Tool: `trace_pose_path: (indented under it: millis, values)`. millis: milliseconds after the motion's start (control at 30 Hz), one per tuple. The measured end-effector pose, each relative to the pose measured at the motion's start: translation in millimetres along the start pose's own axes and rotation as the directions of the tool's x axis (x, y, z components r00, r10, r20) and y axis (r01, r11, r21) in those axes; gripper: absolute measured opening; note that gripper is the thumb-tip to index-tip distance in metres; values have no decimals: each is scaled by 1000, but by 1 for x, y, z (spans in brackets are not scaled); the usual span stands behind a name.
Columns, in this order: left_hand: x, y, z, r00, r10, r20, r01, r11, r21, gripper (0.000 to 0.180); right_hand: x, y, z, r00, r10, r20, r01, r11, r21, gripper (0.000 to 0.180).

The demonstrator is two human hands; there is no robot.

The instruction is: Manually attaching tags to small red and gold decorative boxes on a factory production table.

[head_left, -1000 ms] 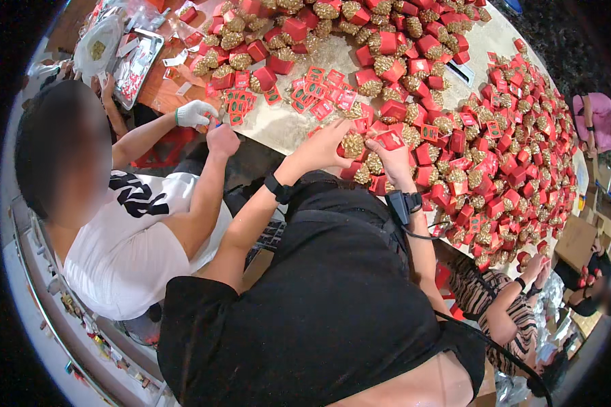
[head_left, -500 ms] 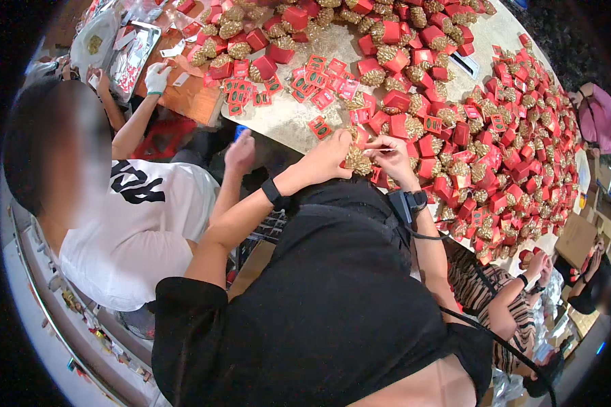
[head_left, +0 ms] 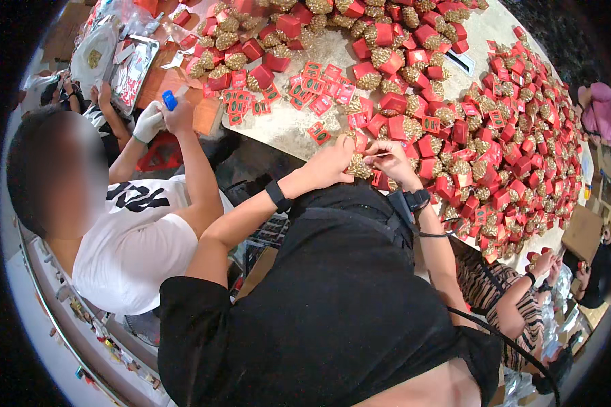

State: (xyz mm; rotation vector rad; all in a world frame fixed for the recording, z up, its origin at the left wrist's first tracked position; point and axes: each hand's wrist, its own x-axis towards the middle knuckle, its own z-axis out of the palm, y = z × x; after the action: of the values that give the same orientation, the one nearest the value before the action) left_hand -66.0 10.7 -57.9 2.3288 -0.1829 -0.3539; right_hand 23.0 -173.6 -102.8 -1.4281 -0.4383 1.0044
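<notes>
At the table's near edge, my left hand (head_left: 327, 164) is closed around a gold, bumpy ornament (head_left: 359, 167) with a red part at its upper side. My right hand (head_left: 395, 163) meets it from the right, thumb and forefinger pinched on a thin pale strip or string that touches the ornament. What the strip is, I cannot make out. A single red card (head_left: 318, 133) lies just beyond my left hand, and several more red cards (head_left: 312, 85) are scattered farther off. Beside my right hand spreads a big heap of similar red-and-gold ornaments (head_left: 482, 159).
More ornaments (head_left: 383, 57) cover the far side of the pale table (head_left: 271, 132). Close on my left, a co-worker in a white shirt (head_left: 136, 251) holds a blue object (head_left: 169, 100). Another person in a striped top (head_left: 516, 308) works at the right. A black cable (head_left: 495, 332) runs along my right arm.
The co-worker on the left has raised a bare hand, now with a blue object in it, toward the gloved hand. My own hands stay nearly in place on the ornament.
</notes>
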Motion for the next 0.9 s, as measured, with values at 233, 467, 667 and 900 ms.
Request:
trace_pose_path:
  millis: [233,467,667,900]
  values:
    - [15,-51,-14,949,-249,195,316,752,-578,50,-46,-36,-16,871,-176,-459,-68,881,-468,8]
    - [-2,-137,22,783,-541,-306,531,839,-123,57,-83,-98,-22,618,-412,-670,-741,-21,-671,38]
    - [24,-129,46,859,-421,-292,471,873,128,56,-9,-31,-22,995,82,-52,-93,661,-744,22]
    - [35,-164,60,903,-354,-243,348,935,-69,26,114,49,17,979,-145,140,201,745,-636,21]
